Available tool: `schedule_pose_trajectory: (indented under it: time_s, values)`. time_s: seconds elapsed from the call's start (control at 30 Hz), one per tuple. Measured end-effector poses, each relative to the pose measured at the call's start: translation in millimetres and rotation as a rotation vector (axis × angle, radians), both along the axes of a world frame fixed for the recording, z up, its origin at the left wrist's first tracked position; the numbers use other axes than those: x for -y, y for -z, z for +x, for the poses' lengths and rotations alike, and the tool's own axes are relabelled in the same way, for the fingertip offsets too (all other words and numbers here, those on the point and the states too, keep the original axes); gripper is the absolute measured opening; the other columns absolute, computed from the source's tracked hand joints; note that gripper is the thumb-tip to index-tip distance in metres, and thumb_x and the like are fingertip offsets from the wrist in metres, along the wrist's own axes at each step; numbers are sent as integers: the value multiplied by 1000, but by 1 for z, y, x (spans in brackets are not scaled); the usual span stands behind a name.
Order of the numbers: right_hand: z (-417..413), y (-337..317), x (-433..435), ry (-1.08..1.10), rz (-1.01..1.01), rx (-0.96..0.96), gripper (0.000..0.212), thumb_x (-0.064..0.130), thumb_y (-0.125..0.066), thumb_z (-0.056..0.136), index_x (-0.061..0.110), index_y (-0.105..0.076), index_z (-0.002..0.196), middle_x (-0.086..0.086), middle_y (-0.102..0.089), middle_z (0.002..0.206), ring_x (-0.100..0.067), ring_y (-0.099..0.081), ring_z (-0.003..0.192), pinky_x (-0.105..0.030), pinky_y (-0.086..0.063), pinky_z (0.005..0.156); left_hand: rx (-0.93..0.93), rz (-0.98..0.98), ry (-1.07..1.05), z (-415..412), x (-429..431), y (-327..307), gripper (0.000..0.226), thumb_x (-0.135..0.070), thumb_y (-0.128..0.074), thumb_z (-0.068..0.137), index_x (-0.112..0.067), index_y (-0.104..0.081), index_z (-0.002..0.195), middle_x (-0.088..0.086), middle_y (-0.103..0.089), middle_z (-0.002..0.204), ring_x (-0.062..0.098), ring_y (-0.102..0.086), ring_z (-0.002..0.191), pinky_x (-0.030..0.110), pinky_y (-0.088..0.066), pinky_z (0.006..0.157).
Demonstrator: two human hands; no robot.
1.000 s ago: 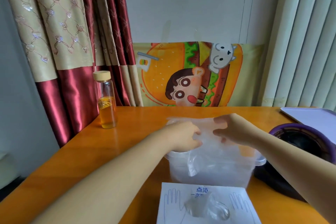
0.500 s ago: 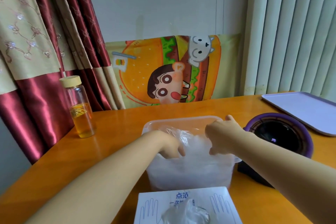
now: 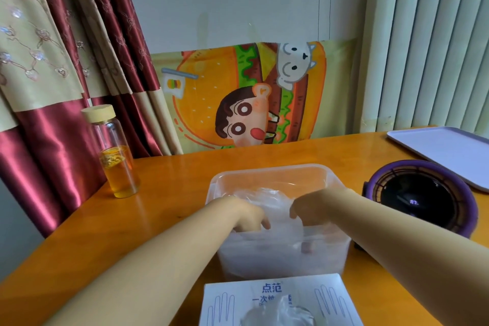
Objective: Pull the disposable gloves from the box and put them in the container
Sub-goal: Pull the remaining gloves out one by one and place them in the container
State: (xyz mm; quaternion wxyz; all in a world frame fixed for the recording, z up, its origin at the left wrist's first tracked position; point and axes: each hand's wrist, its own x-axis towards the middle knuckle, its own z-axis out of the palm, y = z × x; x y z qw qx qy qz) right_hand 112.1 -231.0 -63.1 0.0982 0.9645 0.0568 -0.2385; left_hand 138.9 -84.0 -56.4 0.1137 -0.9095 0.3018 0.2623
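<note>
A clear plastic container (image 3: pixel 267 174) stands on the table straight ahead, with thin transparent disposable gloves (image 3: pixel 280 206) piled inside. My left hand (image 3: pixel 246 216) and my right hand (image 3: pixel 308 206) both reach down into it, fingers curled onto the same glove film and partly hidden behind the near wall. The white glove box (image 3: pixel 280 299) with blue hand outlines lies at the table's near edge, a crumpled clear glove (image 3: pixel 280 316) poking from its opening.
A glass bottle (image 3: pixel 113 156) of amber liquid with a pale lid stands at the left. A round purple-rimmed black device (image 3: pixel 423 196) sits right of the container, a lilac tray (image 3: pixel 447 151) behind it. Curtains and a cartoon poster back the table.
Both hands have lowered the glove from above the container down into it. The view has shifted, so the scene sits further right and closer.
</note>
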Motion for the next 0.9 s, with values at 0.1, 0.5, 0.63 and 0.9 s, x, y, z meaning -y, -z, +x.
schedule_pose_trajectory:
  time_s: [0.1, 0.5, 0.63, 0.9]
  values:
    - [-19, -22, -4, -43, 87, 147, 68, 38, -67, 85, 13, -40, 142, -4, -48, 139, -23, -47, 125, -32, -40, 105, 44, -188, -20, -3, -5, -9, 54, -26, -57, 94, -25, -39, 145, -1, -42, 149, 20, -44, 131, 33, -38, 107]
    - [-145, -40, -27, -404, 445, 302, 36, 38, -59, 89, 38, -53, 125, 24, -53, 112, 4, -55, 80, -7, -42, 66, 297, -951, 122, -124, -92, -20, 19, -26, -64, 91, -37, -60, 106, -26, -57, 97, -6, -54, 95, 8, -45, 77]
    - [-147, -14, -40, -408, 449, 321, 40, 35, -60, 91, 37, -51, 130, 16, -48, 131, -4, -52, 104, -18, -42, 87, 167, -601, 58, -142, -93, 4, 72, -59, -65, 80, -46, -31, 142, -30, -38, 135, -10, -38, 120, 11, -32, 94]
    - [-141, 1, -46, -426, 571, 541, 14, 30, -61, 91, 26, -72, 98, 11, -66, 102, -6, -58, 92, -23, -48, 78, 120, -612, 57, -145, -91, 23, 75, -65, -68, 73, -46, -31, 136, -20, -44, 136, 5, -43, 123, 28, -43, 101]
